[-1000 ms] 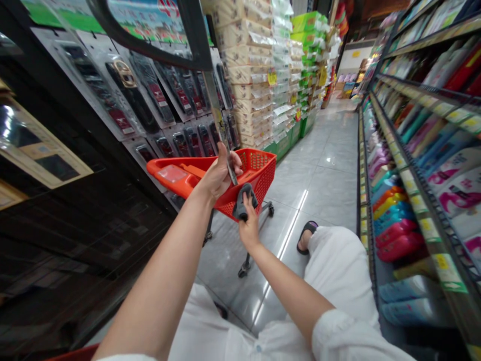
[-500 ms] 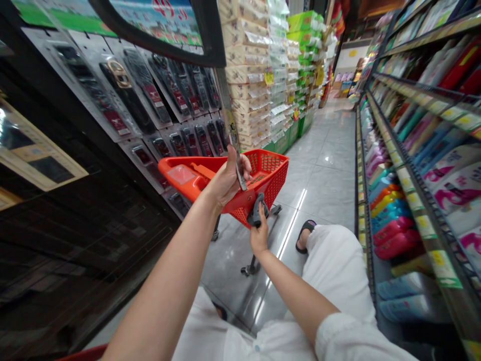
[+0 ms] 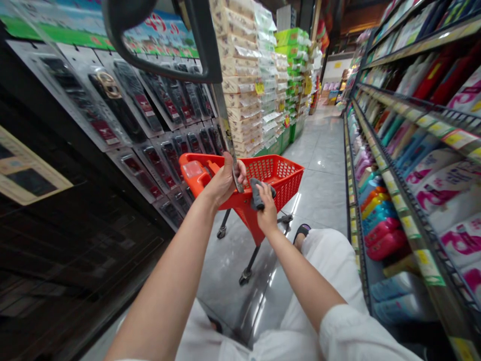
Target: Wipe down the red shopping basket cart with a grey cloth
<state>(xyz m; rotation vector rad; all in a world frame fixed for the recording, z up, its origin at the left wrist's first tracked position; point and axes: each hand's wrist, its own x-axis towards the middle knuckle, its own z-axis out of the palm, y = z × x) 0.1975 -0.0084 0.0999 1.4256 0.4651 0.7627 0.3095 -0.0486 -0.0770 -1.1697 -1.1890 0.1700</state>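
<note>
"Where's the metal bar?"

"Upright, slightly tilted, in the left hand. Fingers curl around the flat metal bar near its lower end, thumb pointing up. Its upper end meets a dark looped frame, in front of the hanging packages."

"And the right hand?"

"It has a bunched grey cloth under its fingers, just beside the bar's lower tip. I can't tell whether cloth and bar touch."

"What's around them?"

"Beyond both hands stands the red cart; its near edge passes behind them in view, and its perforated basket reaches out to the right."

"Any room to move?"

"Tiled floor opens between the cart's right rim and the shelf, running down the aisle. Nearer, a white-trousered leg takes up the shelf side."
</note>
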